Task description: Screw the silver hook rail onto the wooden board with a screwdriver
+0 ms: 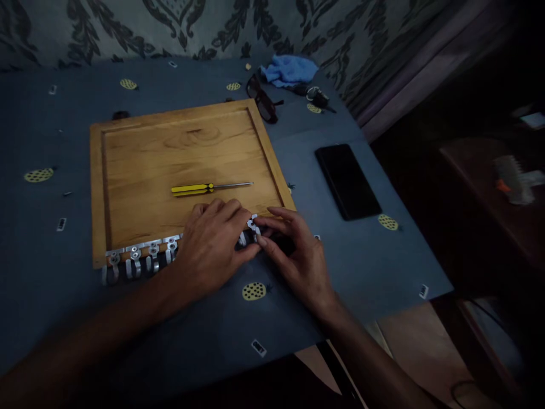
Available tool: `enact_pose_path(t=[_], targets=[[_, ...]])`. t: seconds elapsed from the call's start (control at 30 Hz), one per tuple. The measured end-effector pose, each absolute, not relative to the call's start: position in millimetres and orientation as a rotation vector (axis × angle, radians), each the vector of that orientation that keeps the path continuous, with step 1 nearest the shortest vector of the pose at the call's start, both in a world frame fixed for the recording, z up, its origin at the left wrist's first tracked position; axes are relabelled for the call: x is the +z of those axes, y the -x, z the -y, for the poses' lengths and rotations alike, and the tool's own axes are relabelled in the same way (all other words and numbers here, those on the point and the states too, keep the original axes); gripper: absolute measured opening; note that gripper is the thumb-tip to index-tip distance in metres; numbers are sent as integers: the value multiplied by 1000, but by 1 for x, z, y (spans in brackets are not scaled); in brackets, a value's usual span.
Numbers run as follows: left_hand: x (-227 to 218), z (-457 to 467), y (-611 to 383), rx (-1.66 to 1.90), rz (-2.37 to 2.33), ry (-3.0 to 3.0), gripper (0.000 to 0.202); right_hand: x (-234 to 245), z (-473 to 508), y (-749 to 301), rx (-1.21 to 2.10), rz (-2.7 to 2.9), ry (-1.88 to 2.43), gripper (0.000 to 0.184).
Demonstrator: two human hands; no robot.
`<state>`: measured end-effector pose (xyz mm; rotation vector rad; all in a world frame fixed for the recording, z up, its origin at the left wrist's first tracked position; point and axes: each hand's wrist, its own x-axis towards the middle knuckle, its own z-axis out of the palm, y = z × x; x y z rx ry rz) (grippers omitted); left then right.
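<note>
A metal hook rail (140,253) with several hooks lies along the near edge of a wooden board (179,153). My left hand (213,244) rests over the rail's right part, fingers curled down on it. My right hand (293,250) pinches the rail's right end at the board's near right corner, with a small shiny piece showing between the fingertips. A yellow-handled screwdriver (208,188) lies on the board just beyond my hands, tip pointing right.
A blue patterned cloth (63,255) covers the table. A black phone (347,179) lies right of the board. Dark glasses (264,99), a blue rag (289,69) and a small dark object (317,96) sit at the back. The table's edge drops off at right.
</note>
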<state>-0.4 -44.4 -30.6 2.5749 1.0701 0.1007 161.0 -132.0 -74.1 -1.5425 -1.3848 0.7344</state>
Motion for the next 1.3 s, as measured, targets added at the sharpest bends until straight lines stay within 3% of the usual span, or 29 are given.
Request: enact_pose_path(t=[0.53, 1.3], targets=[[-39, 47, 5, 283, -1010, -2609, 26, -76, 133, -161, 737, 1377, 1532, 40], [-37, 46, 3, 242, -1030, -2587, 26, -75, 133, -161, 733, 1371, 1533, 39]])
